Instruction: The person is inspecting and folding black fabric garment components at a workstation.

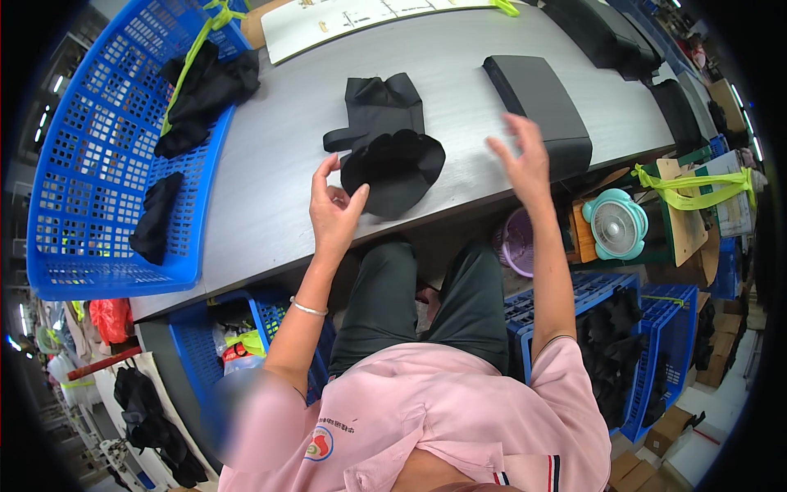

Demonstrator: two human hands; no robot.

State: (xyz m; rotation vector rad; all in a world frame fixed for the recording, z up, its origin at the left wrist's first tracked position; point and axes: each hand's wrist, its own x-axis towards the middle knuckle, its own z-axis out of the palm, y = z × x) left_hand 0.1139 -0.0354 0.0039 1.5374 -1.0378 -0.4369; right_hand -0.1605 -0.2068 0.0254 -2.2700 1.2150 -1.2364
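grey worktable [287, 107], glowing strip lights [757, 148], pale floor [721, 403] near cardboard boxes [668, 429].

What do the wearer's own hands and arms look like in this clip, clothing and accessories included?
The left hand and right hand are ungloved. A thin, silver-coloured bangle circles the left wrist; none shows on the right. The pink right sleeve is short; the pink left sleeve is partly blurred.
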